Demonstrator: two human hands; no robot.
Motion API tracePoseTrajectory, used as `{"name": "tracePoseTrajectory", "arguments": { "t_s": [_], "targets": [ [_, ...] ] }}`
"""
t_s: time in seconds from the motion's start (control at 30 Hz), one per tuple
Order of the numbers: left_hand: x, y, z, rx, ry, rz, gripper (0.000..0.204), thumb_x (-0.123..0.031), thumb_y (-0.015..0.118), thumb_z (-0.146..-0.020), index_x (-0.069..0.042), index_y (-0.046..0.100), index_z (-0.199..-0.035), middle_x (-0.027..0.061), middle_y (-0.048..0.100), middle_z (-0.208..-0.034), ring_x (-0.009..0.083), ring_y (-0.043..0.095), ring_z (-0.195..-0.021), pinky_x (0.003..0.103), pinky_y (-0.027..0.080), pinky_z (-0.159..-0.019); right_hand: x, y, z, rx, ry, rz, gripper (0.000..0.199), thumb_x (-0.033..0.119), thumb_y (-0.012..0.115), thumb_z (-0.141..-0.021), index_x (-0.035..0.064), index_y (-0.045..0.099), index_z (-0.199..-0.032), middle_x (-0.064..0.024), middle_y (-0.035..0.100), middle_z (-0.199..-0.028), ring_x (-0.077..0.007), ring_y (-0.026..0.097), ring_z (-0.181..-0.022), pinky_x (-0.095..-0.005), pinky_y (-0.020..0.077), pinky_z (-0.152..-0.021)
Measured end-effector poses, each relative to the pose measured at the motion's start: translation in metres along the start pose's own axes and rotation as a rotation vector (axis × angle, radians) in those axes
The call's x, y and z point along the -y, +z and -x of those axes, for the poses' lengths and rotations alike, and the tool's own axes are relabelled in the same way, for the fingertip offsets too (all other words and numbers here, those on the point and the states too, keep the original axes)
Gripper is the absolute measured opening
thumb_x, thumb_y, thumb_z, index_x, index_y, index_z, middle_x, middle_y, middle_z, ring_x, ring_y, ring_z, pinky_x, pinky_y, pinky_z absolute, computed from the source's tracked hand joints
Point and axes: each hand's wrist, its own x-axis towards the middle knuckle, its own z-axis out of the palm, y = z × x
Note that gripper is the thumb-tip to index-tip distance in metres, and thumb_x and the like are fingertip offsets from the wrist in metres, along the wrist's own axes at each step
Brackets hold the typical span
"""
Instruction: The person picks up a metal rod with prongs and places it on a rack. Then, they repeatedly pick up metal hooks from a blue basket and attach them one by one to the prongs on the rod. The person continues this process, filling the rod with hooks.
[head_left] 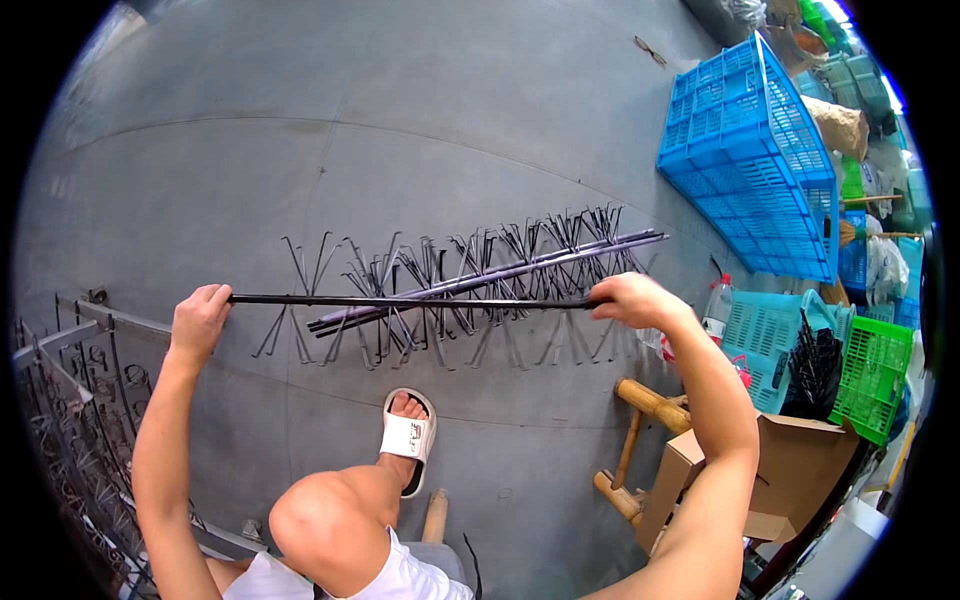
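We hold a thin black rod (410,300) level between our hands, above the grey floor (400,120). Our left hand (200,318) is closed around one end and our right hand (632,298) is closed around the other, so the rod spans the gap in front of us. Below it on the floor lies a long rack of bent wire hooks (470,275) set along purple bars, and our sandalled foot (408,436) rests just short of it.

To do this well, we judge that the rod should stay level and parallel to the rack, with both grips firm at the ends so it neither sags nor twists.

To the right, a large blue crate (760,160) stands tilted on its side; we cannot tell what it holds. A turquoise basket (765,335) sits nearer, with a bundle of dark wire pieces (812,365) standing beside it, and a green basket (878,375) lies just beyond. An open cardboard box (790,470) sits by our right elbow, its contents hidden.
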Motion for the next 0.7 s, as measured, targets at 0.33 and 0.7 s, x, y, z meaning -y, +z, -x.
{"name": "tracePoseTrajectory", "arguments": {
  "t_s": [0.33,0.7],
  "targets": [
    [-0.082,-0.199,0.19,-0.601,-0.571,-0.185,0.027,-0.001,0.07,-0.063,-0.007,0.062,-0.088,0.0078,0.061,-0.086,0.0267,0.059,-0.082,0.035,0.049,-0.068,0.167,-0.096,0.101,-1.197,-0.36,0.352,0.02,0.002,0.066,-0.072,-0.0001,0.063,-0.092,-0.0117,0.062,-0.091,-0.0296,0.057,-0.09,-0.0366,0.0443,-0.079],
    [-0.194,-0.242,0.593,-0.816,-1.422,-0.419,0.023,-0.009,0.07,-0.07,-0.004,0.062,-0.09,0.0112,0.06,-0.093,0.032,0.056,-0.09,0.038,0.046,-0.076,0.556,0.019,0.017,-1.042,-1.262,0.198,0.014,0.015,0.062,-0.078,0.0102,0.064,-0.091,-0.0043,0.061,-0.09,-0.0257,0.056,-0.09,-0.0362,0.046,-0.079]
  ]
}}
